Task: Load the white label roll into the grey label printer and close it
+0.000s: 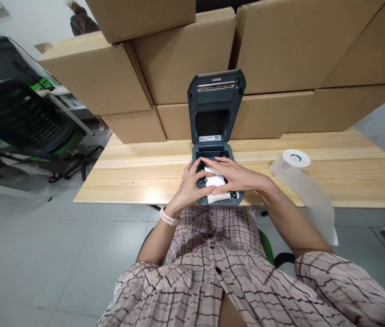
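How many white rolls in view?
1: the white roll on the right of the wooden table, loose strip hanging off the front edge. A second may be hidden: left hand and right hand partly cover the white paper in the open device.

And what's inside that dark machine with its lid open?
In the machine there's white paper. The hands cover some parts, so whatever is right under them can't be seen.

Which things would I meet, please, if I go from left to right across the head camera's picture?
Black mesh office chair with green edging → pale pink wristband → bare left hand → bare right hand → partly unrolled white paper roll.
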Motion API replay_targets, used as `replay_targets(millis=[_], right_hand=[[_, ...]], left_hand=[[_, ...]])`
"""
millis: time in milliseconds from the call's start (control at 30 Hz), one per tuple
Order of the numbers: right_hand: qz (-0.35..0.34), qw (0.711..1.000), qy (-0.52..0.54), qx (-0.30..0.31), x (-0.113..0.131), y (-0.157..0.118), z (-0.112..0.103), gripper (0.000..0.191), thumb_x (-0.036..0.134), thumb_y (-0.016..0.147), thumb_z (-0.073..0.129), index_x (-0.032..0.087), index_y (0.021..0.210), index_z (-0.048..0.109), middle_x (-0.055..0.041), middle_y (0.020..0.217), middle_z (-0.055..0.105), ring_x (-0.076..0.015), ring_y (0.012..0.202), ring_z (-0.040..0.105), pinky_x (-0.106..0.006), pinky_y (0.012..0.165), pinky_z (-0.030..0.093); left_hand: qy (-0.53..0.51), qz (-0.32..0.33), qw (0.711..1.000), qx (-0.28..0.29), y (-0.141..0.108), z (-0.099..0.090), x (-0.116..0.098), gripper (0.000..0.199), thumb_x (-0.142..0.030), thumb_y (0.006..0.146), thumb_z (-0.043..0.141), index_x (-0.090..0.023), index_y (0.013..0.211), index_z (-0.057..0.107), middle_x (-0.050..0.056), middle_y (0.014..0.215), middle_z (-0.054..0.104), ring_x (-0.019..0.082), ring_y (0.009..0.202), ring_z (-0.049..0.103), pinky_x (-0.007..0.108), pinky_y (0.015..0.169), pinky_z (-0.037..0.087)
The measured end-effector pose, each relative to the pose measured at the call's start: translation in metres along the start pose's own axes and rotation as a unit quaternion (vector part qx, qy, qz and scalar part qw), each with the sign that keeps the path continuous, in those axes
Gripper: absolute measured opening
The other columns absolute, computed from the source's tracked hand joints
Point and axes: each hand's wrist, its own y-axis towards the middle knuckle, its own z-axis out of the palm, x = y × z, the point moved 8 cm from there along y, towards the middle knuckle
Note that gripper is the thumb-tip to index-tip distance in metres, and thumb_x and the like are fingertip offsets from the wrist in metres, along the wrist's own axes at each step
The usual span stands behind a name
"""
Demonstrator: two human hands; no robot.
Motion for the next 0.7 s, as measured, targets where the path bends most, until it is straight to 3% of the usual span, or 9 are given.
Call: replay_targets(millis=[300, 467, 533, 600, 633, 700], right_hand=[[0.015, 1.0, 0.009, 0.011, 0.002, 0.002, -0.002, 0.113, 0.076, 0.087, 0.07, 0.03, 0.174, 0.015, -0.0041, 0.179, 0.024, -0.04, 0.166, 0.021, -0.06, 0.136, 0.017], [-0.008, 1.0, 0.014, -0.023, 0.009, 0.001, -0.002, 0.112, 0.074, 0.084, 0.074, 0.03, 0.173, 0.023, -0.0069, 0.173, 0.039, -0.0385, 0.162, 0.034, -0.063, 0.135, 0.02], [-0.007, 0.998, 0.031, -0.051, 0.016, -0.003, -0.008, 0.105, 0.073, 0.081, 0.078, 0.03, 0.168, 0.037, -0.0074, 0.166, 0.05, -0.0386, 0.155, 0.046, -0.062, 0.131, 0.031], [-0.009, 0.987, 0.072, -0.145, 0.022, -0.009, -0.031, 0.076, 0.067, 0.086, 0.077, 0.033, 0.152, 0.061, -0.0054, 0.149, 0.068, -0.0344, 0.138, 0.064, -0.057, 0.12, 0.048], [-0.009, 0.969, 0.093, -0.228, 0.023, -0.014, -0.05, 0.057, 0.063, 0.091, 0.074, 0.033, 0.14, 0.07, -0.0041, 0.138, 0.075, -0.0306, 0.127, 0.07, -0.053, 0.114, 0.054], [-0.003, 0.891, 0.112, -0.44, 0.019, -0.033, -0.097, 0.03, 0.053, 0.101, 0.064, 0.03, 0.117, 0.077, -0.0037, 0.118, 0.08, -0.0233, 0.111, 0.074, -0.045, 0.105, 0.058]], left_hand=[[0.025, -0.007, 1.0, 0.008, 0.002, 0.001, -0.002, 0.037, -0.041, 0.085, 0.084, -0.026, 0.117, 0.073, 0.011, 0.171, 0.042, 0.033, 0.166, 0.026, 0.061, 0.135, 0.019], [0.028, -0.001, 1.0, 0.009, 0.003, 0.002, -0.002, 0.034, -0.042, 0.087, 0.081, -0.027, 0.117, 0.073, 0.01, 0.17, 0.042, 0.034, 0.166, 0.026, 0.063, 0.135, 0.019], [0.029, -0.005, 0.999, 0.011, 0.002, 0.001, -0.003, 0.037, -0.045, 0.087, 0.081, -0.027, 0.118, 0.073, 0.01, 0.172, 0.04, 0.035, 0.166, 0.025, 0.063, 0.134, 0.018], [0.034, -0.019, 0.999, 0.016, -0.002, 0.001, -0.003, 0.046, -0.048, 0.084, 0.084, -0.028, 0.124, 0.073, 0.012, 0.175, 0.033, 0.039, 0.167, 0.02, 0.066, 0.133, 0.018], [0.035, -0.027, 0.999, 0.018, -0.005, 0.002, -0.003, 0.052, -0.049, 0.082, 0.085, -0.029, 0.128, 0.071, 0.012, 0.177, 0.03, 0.042, 0.167, 0.017, 0.068, 0.132, 0.019], [0.032, -0.034, 0.999, 0.019, -0.014, 0.003, -0.004, 0.064, -0.053, 0.08, 0.087, -0.03, 0.137, 0.067, 0.012, 0.179, 0.024, 0.045, 0.168, 0.01, 0.071, 0.131, 0.019]])
